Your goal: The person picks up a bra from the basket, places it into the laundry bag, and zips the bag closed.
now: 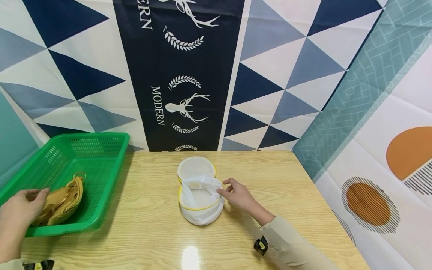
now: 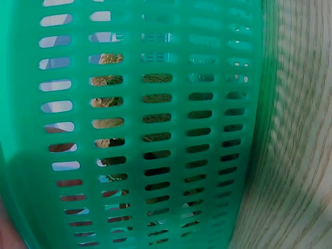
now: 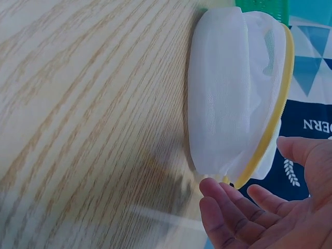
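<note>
A round white mesh laundry bag (image 1: 201,216) with a yellow zip rim stands on the table, its lid (image 1: 195,168) folded back and its mouth open. At its right rim is my right hand (image 1: 237,194). In the right wrist view, the thumb and fingers of that hand (image 3: 275,202) are spread apart beside the yellow rim, the thumb close to the white mesh. My left hand (image 1: 23,210) is over the near left part of the green basket, loosely bent, beside a tan lace bra (image 1: 64,204). The hand partly covers the bra.
The green plastic basket (image 1: 111,187) with slotted walls stands on the left of the wood-grain table (image 1: 145,225). Its side wall (image 2: 135,124) fills most of the left wrist view. A patterned cloth (image 1: 189,75) hangs behind the table, with another on the right.
</note>
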Available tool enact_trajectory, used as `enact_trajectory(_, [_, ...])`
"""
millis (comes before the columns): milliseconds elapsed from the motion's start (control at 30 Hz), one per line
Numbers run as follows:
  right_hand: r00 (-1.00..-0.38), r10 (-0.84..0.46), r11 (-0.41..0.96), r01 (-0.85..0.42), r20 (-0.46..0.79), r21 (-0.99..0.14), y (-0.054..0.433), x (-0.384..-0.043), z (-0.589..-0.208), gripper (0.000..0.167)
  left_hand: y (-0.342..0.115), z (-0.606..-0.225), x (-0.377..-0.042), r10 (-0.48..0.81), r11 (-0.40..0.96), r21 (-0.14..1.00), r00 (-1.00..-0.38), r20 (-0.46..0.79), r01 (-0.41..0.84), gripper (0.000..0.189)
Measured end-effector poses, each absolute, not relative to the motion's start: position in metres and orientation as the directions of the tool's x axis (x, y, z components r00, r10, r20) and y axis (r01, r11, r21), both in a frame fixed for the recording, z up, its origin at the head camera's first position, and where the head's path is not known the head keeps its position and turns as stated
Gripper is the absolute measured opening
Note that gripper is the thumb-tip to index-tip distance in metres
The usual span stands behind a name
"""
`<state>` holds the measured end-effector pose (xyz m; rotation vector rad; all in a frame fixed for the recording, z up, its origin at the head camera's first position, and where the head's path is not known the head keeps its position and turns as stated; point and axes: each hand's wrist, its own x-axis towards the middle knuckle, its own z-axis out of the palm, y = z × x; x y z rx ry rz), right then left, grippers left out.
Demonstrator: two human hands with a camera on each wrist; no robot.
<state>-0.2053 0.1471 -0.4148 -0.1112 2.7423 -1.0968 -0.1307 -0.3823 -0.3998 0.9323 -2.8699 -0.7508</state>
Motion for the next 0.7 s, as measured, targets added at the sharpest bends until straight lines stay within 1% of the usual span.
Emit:
enact_trajectory(233, [-0.978, -0.143, 0.724, 0.000, -0.150, -0.689, 0.147, -0.206, -0.417, 0.045, -0.384, -0.400, -0.131, -0.572, 0.702, 0.434, -0.810, -0.127, -0.564, 0.070])
enact_trajectory(500, [-0.978, -0.153, 0.718, -0.010, -0.144, -0.696, 0.146, -0.205, -0.419, 0.046, -0.392, -0.402, -0.137, -0.587, 0.708, 0.377, -0.795, -0.156, -0.597, 0.070])
enact_trajectory(700, [-0.978, -0.147, 0.710, 0.001, -0.149, -0.704, 0.145, -0.205, -0.420, 0.046, -0.400, -0.407, -0.140, -0.593, 0.695, 0.375, -0.784, -0.182, -0.613, 0.068])
